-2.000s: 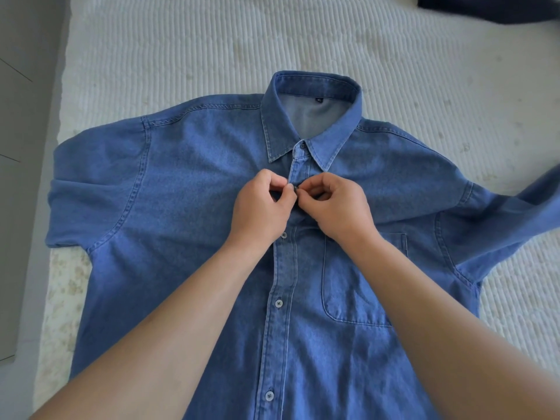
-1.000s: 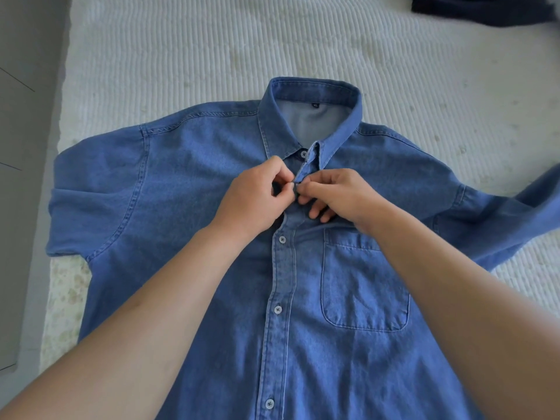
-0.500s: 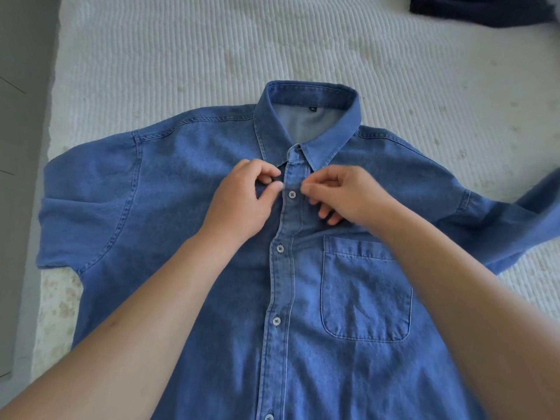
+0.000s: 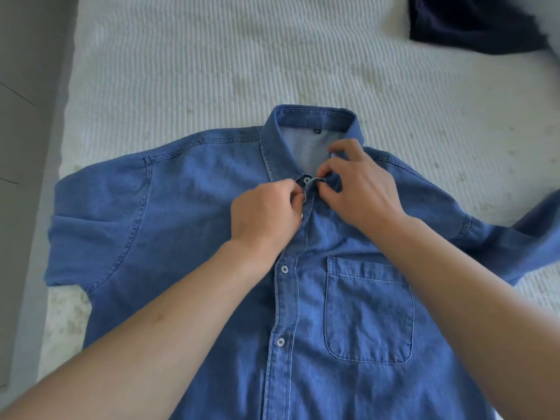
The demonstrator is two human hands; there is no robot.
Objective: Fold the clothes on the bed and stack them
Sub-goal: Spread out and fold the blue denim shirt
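**Both hands at the collar button of a denim shirt**

A blue denim shirt [image 4: 194, 225] lies front-up and spread flat on the white ribbed bed cover [image 4: 212, 65], its collar [image 4: 312, 116] pointing away from the person. The collar is the landmark here.

Just below the collar's opening, the left hand [image 4: 266, 216] has its fingers curled in, thumb and forefinger pinching the edge of the button placket right beside the top button [image 4: 308, 180]. The right hand [image 4: 360, 189] sits on the other side of that same button, its thumb and forefinger pinching the collar band's end (the other fingers are loosely bent, one lifted up over the collar's right wing). The two hands are nearly touching, with the button between them.

Further down from the collar, two fastened buttons show on the placket [image 4: 283, 304], and a chest pocket [image 4: 368, 310] lies below the collar and to the right of it. Left of the collar, one sleeve [image 4: 91, 228] is tucked in on itself near the bed's edge; right of the collar, the other sleeve [image 4: 521, 241] stretches out toward the frame's edge.

Well beyond the collar, far up to the right, a dark navy garment [image 4: 472, 22] lies on the bed cover. Left of the bed runs a grey floor [image 4: 27, 116].
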